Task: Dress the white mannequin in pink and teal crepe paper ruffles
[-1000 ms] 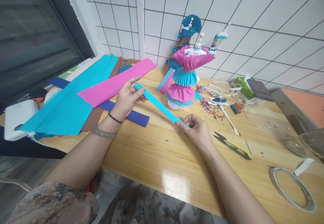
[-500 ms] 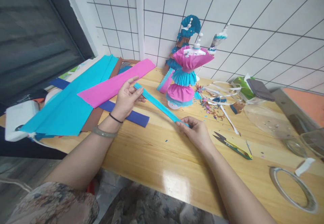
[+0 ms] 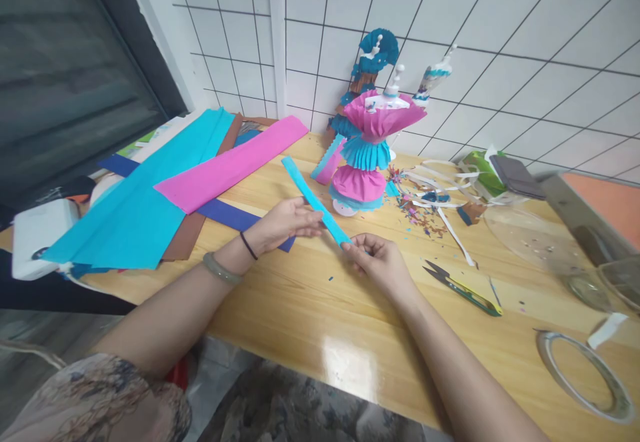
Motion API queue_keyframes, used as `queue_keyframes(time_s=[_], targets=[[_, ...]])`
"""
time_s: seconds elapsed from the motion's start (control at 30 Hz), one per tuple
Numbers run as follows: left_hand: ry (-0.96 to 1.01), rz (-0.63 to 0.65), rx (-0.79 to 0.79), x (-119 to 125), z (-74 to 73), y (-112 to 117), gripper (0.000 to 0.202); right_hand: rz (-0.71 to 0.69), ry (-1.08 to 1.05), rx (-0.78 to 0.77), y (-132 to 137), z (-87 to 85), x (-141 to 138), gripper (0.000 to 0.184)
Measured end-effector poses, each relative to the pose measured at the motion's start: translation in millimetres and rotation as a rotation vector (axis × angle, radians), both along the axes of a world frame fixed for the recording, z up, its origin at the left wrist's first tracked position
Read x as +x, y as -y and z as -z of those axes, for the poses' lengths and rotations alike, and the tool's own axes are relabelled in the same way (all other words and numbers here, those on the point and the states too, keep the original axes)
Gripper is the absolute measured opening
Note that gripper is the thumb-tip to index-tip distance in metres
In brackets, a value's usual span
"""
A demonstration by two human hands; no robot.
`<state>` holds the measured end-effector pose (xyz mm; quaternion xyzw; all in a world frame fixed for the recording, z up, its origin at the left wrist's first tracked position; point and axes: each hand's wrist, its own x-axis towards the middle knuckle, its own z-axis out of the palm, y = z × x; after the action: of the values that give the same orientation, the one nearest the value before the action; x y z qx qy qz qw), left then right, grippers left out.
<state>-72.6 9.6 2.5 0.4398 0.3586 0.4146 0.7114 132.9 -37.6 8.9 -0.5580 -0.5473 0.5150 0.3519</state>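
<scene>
A long turquoise crepe-paper strip (image 3: 306, 189) slants over the wooden table (image 3: 310, 309). My right hand (image 3: 377, 265) pinches its near end. My left hand (image 3: 287, 222) grips the strip a little further up, close to the right hand, and the far end sticks out free toward the wall. Behind the strip stands a pink and turquoise paper doll (image 3: 370, 142).
Turquoise (image 3: 130, 209), pink (image 3: 230, 165) and dark blue crepe sheets lie at the left. Small scissors (image 3: 463, 289) lie right of my right hand. Paper scraps and white strips (image 3: 435, 205) litter the area near the doll. A tape ring (image 3: 583, 375) and clear containers sit far right.
My left hand has let go of the strip's far end and slid down it toward my right hand. The free end now points up toward the wall. The right hand has barely moved.
</scene>
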Motion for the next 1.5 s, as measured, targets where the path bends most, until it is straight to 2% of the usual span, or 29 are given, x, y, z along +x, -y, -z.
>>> queue_keyframes(time_s=[0.07,0.17,0.3,0.47,0.6,0.83,1.03,1.23,1.37,1.5], targets=[[-0.036,0.071,-0.026,5.9,5.0,4.0,0.045,-0.012,-0.001,0.015,0.9,1.1,-2.0,0.041],[-0.054,0.104,-0.054,9.8,8.3,7.4,0.055,-0.040,-0.001,0.038,2.1,3.2,-3.3,0.040],[-0.046,0.076,-0.060,11.6,5.0,9.3,0.045,-0.077,-0.008,0.050,3.0,3.4,-4.3,0.040],[-0.034,0.075,-0.083,14.1,1.6,10.3,0.038,-0.039,0.085,0.136,4.2,3.6,-6.8,0.040],[-0.036,0.073,-0.077,14.7,2.3,10.3,0.033,-0.027,0.171,0.225,4.7,8.1,-6.9,0.036],[-0.055,0.057,-0.097,12.1,2.2,10.4,0.028,-0.059,0.197,0.266,4.5,15.0,-4.1,0.030],[0.019,0.059,-0.134,9.7,-2.3,9.1,0.021,-0.054,0.344,0.386,4.8,14.9,-1.9,0.026],[0.089,0.038,-0.165,4.1,-4.3,5.3,0.026,-0.031,0.589,0.521,6.9,10.9,0.8,0.025],[0.099,0.065,-0.131,1.1,-1.1,4.0,0.026,-0.051,0.659,0.563,7.4,10.1,1.8,0.026],[0.079,0.022,-0.125,1.4,1.5,4.6,0.031,-0.077,0.715,0.604,7.6,10.1,2.1,0.026]])
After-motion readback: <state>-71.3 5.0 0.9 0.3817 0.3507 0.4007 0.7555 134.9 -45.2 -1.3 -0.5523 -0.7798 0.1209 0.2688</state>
